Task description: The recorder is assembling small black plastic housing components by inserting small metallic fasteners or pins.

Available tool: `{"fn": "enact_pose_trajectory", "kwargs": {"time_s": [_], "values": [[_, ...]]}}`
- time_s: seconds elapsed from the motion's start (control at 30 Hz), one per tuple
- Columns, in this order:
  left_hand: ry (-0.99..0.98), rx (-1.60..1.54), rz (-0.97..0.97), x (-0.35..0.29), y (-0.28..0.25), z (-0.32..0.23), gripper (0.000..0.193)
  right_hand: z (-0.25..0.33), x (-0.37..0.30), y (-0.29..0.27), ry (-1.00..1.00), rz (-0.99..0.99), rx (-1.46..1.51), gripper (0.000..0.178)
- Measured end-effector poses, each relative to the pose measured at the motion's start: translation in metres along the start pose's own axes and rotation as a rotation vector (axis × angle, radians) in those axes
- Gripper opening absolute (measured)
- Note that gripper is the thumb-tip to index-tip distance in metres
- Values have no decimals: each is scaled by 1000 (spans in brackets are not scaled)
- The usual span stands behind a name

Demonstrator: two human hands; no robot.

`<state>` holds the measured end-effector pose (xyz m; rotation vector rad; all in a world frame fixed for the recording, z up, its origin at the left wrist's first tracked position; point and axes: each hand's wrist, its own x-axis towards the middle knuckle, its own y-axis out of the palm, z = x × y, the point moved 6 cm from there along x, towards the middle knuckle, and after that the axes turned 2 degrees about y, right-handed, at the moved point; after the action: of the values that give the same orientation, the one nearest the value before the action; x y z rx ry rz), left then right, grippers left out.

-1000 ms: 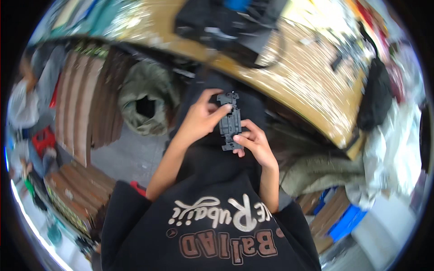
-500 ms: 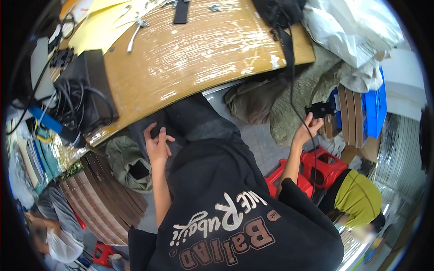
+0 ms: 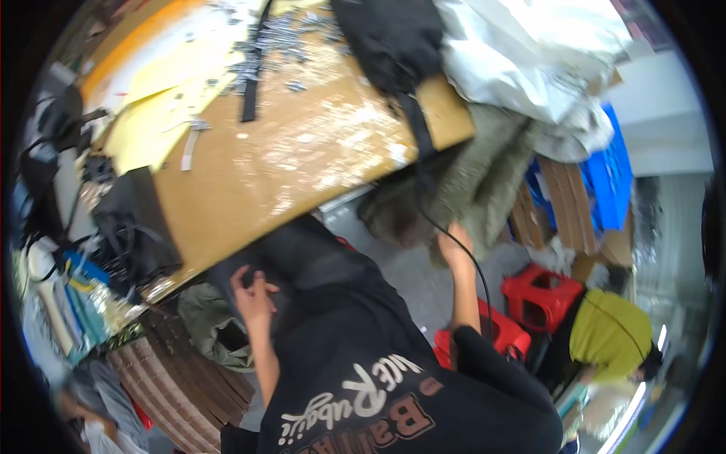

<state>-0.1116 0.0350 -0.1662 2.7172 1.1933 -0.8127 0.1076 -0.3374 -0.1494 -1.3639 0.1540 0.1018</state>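
Observation:
My left hand (image 3: 255, 296) hovers over my dark trousers (image 3: 302, 250), its fingers apart and loosely bent, with nothing in them. Farther right, my right hand (image 3: 456, 246) is at the drab green sack (image 3: 491, 170) that hangs beside the table corner. Motion blur smears its fingers, so I cannot tell whether it grips the cloth or anything else. A black cable (image 3: 475, 266) passes in front of that hand and wrist. Above the sack, a black strap (image 3: 417, 125) drops over the table edge from a black bag (image 3: 389, 41).
Small metal parts (image 3: 291, 38) lie scattered on the film-covered wooden table (image 3: 280, 147), beside yellow paper (image 3: 151, 125). Red stools (image 3: 537, 295) stand at my right, near a person in a yellow-green top (image 3: 611, 333). Brown cartons (image 3: 174, 378) are stacked at lower left.
My right hand has moved left to the sack; the black flat piece it held is no longer visible. The view has shifted, showing more of the table's far side. My left hand remains over my lap.

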Motion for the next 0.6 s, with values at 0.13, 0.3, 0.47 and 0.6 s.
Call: {"fn": "enact_pose_trajectory", "kwargs": {"time_s": [0.13, 0.3, 0.47, 0.6], "values": [[11, -38, 72, 4, 11, 2, 37, 114, -55, -19, -249, 403, 120, 21], [49, -50, 63, -5, 1, -6, 31, 254, -78, -105, -853, 310, 743, 10], [273, -449, -332, -21, -37, -20, 21, 314, 19, -149, -782, -243, 827, 17], [695, -386, -836, -65, -118, -66, 19, 334, 62, -142, -774, -285, 660, 25]]}}
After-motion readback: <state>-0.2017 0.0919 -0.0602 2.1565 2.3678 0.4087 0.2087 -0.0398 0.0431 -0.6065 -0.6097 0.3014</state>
